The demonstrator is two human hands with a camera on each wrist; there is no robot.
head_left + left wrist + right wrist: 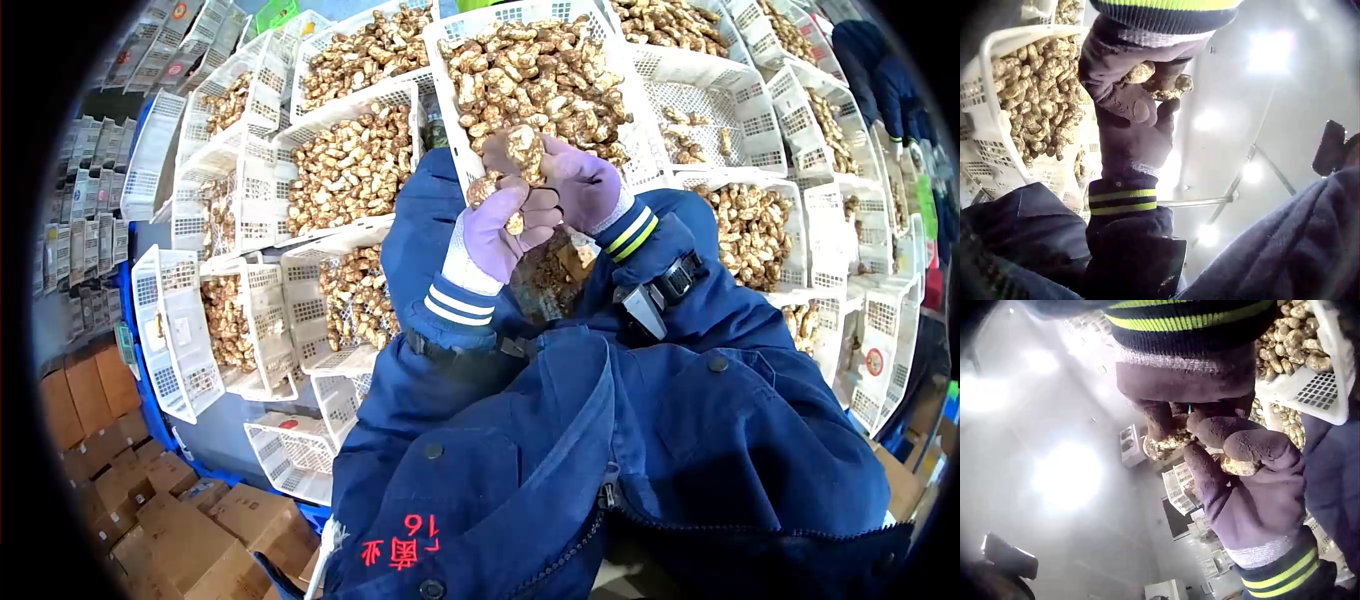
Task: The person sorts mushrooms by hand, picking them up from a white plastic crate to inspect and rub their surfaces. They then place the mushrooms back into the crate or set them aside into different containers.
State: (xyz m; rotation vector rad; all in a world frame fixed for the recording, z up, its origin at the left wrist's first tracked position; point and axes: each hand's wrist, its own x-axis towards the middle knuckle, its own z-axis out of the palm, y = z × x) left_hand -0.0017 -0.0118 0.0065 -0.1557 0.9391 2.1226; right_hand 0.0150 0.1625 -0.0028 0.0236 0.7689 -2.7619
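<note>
Both hands wear purple gloves and meet over a crate (465, 150) of stubby brown-and-cream mushrooms. My left hand (497, 235) has its fingers curled round a small mushroom (515, 223), whose pale side shows between the fingers in the right wrist view (1239, 466). A second mushroom (484, 188) sticks out at the far side of that hand. My right hand (585, 185) grips a larger, soil-speckled mushroom (525, 150) at its fingertips. The fingertips of both hands come together beside this mushroom (1166, 445). Fingers hide part of each held piece.
White perforated crates full of mushrooms surround the lap on both sides, such as one at the left (345, 170). A crate at the right (700, 110) holds only several mushrooms. Dark soil and scraps (555, 275) lie between the knees. Cardboard boxes (170, 520) stand at lower left.
</note>
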